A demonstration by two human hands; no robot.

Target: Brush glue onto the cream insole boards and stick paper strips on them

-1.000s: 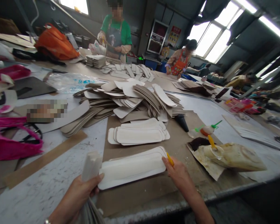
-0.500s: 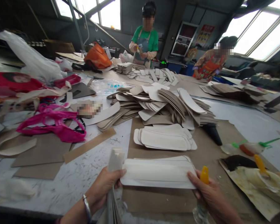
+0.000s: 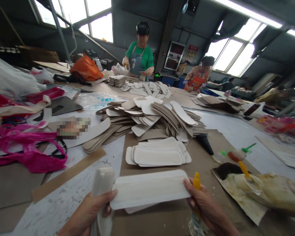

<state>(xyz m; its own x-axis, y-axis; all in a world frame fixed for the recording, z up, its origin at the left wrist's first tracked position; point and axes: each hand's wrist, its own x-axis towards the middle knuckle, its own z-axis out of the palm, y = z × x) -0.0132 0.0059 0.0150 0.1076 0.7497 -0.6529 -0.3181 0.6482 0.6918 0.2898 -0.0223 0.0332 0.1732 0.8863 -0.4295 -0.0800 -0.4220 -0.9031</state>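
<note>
A long white panel point(image 3: 149, 190) with rounded corners is stretched between my two hands, its right end slightly higher. My left hand point(image 3: 88, 211) pinches its left end under the thumb and also grips a bundle of similar panels point(image 3: 102, 183) standing on edge. At the other end, my right hand point(image 3: 204, 205) is closed on the panel's corner. A yellow-handled tool point(image 3: 196, 182) is tucked in that hand too, its lower end cloudy and hard to make out. Another white panel point(image 3: 139, 208) shows partly beneath the held one. Just beyond lies a small stack of white panels point(image 3: 158, 155).
A large heap of grey-backed panels point(image 3: 147, 118) fills the table's middle. At right are glue-like paste with a yellow handle point(image 3: 244, 170) and small bottles point(image 3: 237, 154). Pink fabric point(image 3: 29, 144) lies left. A co-worker in green point(image 3: 140, 55) and one in orange point(image 3: 199, 78) work behind.
The view has swung to the right. The panel between my hands now tilts up at its right end, and a second panel shows below it. Both hands keep their grip.
</note>
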